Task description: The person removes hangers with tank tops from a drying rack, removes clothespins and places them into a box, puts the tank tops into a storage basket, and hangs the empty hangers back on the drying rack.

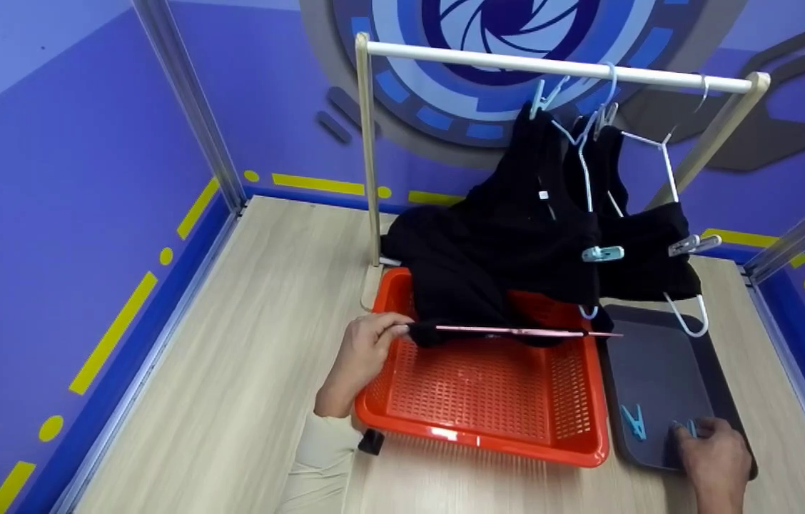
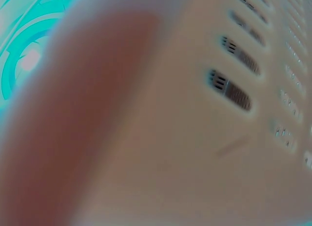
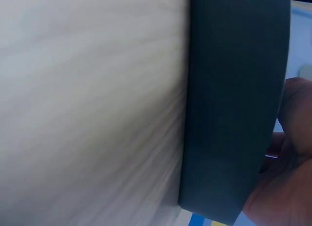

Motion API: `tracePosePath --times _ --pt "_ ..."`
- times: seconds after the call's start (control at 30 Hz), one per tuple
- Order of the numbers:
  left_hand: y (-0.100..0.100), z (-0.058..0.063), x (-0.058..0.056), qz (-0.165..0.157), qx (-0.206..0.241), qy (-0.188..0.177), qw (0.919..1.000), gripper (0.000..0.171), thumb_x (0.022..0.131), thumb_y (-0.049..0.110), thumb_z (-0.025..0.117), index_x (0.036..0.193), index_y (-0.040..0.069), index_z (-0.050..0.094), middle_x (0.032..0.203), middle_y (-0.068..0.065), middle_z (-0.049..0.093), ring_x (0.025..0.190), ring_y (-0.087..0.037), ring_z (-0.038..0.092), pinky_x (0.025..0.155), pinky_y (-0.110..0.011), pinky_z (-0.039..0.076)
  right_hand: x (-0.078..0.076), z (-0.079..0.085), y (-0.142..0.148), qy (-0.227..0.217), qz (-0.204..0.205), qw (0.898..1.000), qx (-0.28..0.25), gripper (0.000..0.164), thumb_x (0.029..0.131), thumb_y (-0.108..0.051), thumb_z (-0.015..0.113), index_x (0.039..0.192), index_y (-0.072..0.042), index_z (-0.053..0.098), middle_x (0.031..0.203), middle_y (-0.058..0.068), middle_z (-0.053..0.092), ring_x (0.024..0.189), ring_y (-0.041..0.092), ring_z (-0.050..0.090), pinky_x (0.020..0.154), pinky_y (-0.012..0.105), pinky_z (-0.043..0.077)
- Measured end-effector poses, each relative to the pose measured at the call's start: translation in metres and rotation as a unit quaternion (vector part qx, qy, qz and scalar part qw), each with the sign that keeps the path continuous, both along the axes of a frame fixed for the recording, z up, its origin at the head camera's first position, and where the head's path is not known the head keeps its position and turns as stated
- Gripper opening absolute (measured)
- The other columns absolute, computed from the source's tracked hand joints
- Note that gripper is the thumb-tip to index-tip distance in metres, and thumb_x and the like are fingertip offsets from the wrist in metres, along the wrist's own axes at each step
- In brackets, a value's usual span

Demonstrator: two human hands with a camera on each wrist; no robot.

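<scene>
My left hand point(image 1: 360, 357) pinches black fabric point(image 1: 424, 334) at the left end of a pink hanger point(image 1: 502, 331), which lies level over the red basket point(image 1: 477, 441). In the left wrist view, a blurred forearm or hand point(image 2: 83, 114) fills the left beside a slotted wall point(image 2: 185, 167). Over the dark grey tray point(image 1: 659, 364), my right hand point(image 1: 716, 457) has its fingertips around a light blue clothespin point(image 1: 689, 427), mostly hidden by them. Another blue clothespin point(image 1: 634, 422) lies to its left. The right wrist view shows curled fingers point(image 3: 295, 114) behind the tray's side point(image 3: 234, 104).
Behind the basket stands a rack with a white rail point(image 1: 488, 58). Black garments point(image 1: 531, 228) hang there on a blue hanger point(image 1: 586, 164) and a white hanger point(image 1: 670, 168), with clothespins point(image 1: 602, 254) clipped on. Blue-purple panels point(image 1: 81, 185) enclose the wooden table point(image 1: 252, 343).
</scene>
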State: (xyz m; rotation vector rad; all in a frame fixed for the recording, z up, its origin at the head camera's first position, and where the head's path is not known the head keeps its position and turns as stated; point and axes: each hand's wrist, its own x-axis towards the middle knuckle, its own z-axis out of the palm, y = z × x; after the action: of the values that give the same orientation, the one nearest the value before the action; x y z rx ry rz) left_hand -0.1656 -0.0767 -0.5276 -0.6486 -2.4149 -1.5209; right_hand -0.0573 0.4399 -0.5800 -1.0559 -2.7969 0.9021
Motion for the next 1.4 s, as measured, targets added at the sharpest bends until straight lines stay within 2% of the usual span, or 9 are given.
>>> tracePosePath --times 0.23,0.4,0.67,0.77,0.97,1.13,1.23,1.33,1.4 --pt "0.000 -0.001 0.000 -0.001 -0.005 0.004 1.0000 0.016 0.103 0.013 0.068 0.108 0.005 0.081 0.094 -0.002 0.078 0.087 -0.020 0.072 0.083 -0.039 0.058 -0.002 0.022 -0.013 0.030 0.008 1.000 0.001 0.054 0.100 -0.013 0.065 0.139 0.020 0.047 0.132 0.041 0.050 0.127 0.057 0.047 0.109 0.066 0.035" --pt "-0.001 -0.001 0.000 -0.003 -0.007 0.016 0.9999 0.016 0.103 0.012 0.068 0.108 0.004 0.080 0.093 -0.003 0.078 0.086 -0.021 0.072 0.081 -0.038 0.059 -0.008 0.052 -0.038 0.104 0.025 0.994 0.001 0.049 0.102 -0.015 0.065 0.138 0.015 0.053 0.134 0.036 0.052 0.127 0.053 0.051 0.107 0.064 0.038" --pt "-0.001 0.000 0.000 -0.003 -0.011 0.013 0.9999 0.015 0.103 0.011 0.068 0.107 0.004 0.081 0.092 -0.002 0.078 0.086 -0.020 0.072 0.082 -0.039 0.058 -0.017 0.096 -0.089 0.190 0.115 0.975 0.012 0.039 0.101 -0.009 0.072 0.135 0.008 0.061 0.133 0.027 0.059 0.124 0.047 0.059 0.105 0.060 0.045" --pt "-0.002 -0.001 0.001 -0.002 -0.012 0.020 0.9997 0.014 0.102 0.011 0.069 0.106 0.004 0.081 0.092 -0.002 0.078 0.085 -0.020 0.071 0.082 -0.040 0.058 -0.019 0.106 -0.107 0.235 0.172 0.956 0.029 0.037 0.096 -0.005 0.079 0.130 0.005 0.066 0.126 0.023 0.063 0.118 0.043 0.064 0.103 0.045 0.049" --pt "-0.001 -0.003 0.003 0.002 -0.016 0.033 0.9993 0.013 0.101 0.011 0.070 0.106 0.004 0.081 0.093 -0.002 0.078 0.086 -0.020 0.071 0.082 -0.040 0.058 -0.027 0.112 -0.135 0.338 0.301 0.890 0.057 0.041 0.080 0.005 0.091 0.118 0.003 0.074 0.115 0.017 0.071 0.104 0.034 0.065 0.095 0.005 0.034" --pt "-0.001 -0.003 0.005 -0.003 -0.021 0.029 0.9993 0.015 0.102 0.012 0.069 0.107 0.004 0.081 0.095 -0.002 0.078 0.086 -0.019 0.072 0.082 -0.040 0.058 -0.034 0.108 -0.154 0.347 0.368 0.861 0.049 0.047 0.079 0.002 0.092 0.123 -0.002 0.074 0.123 0.014 0.072 0.112 0.037 0.069 0.101 0.009 0.036" --pt "-0.002 -0.003 0.006 -0.009 -0.019 0.026 0.9995 0.015 0.101 0.011 0.069 0.107 0.003 0.080 0.096 -0.003 0.079 0.087 -0.019 0.072 0.082 -0.039 0.059 -0.037 0.106 -0.163 0.332 0.392 0.857 0.042 0.044 0.083 0.001 0.089 0.124 -0.006 0.076 0.123 0.011 0.074 0.115 0.035 0.070 0.103 0.031 0.048" --pt "-0.003 -0.004 0.006 -0.016 -0.016 0.024 0.9995 0.015 0.101 0.010 0.069 0.107 0.003 0.080 0.097 -0.004 0.079 0.087 -0.019 0.072 0.082 -0.039 0.059 -0.040 0.104 -0.170 0.325 0.406 0.853 0.049 0.037 0.086 0.001 0.085 0.120 -0.012 0.079 0.116 0.003 0.077 0.107 0.025 0.073 0.091 0.050 0.054" --pt "-0.003 -0.004 0.006 -0.019 -0.016 0.025 0.9994 0.014 0.101 0.010 0.070 0.108 0.003 0.080 0.097 -0.004 0.079 0.087 -0.019 0.072 0.083 -0.039 0.059 -0.042 0.103 -0.174 0.335 0.412 0.845 0.057 0.033 0.086 0.002 0.084 0.115 -0.013 0.082 0.105 -0.001 0.078 0.092 0.016 0.072 0.082 0.045 0.055"
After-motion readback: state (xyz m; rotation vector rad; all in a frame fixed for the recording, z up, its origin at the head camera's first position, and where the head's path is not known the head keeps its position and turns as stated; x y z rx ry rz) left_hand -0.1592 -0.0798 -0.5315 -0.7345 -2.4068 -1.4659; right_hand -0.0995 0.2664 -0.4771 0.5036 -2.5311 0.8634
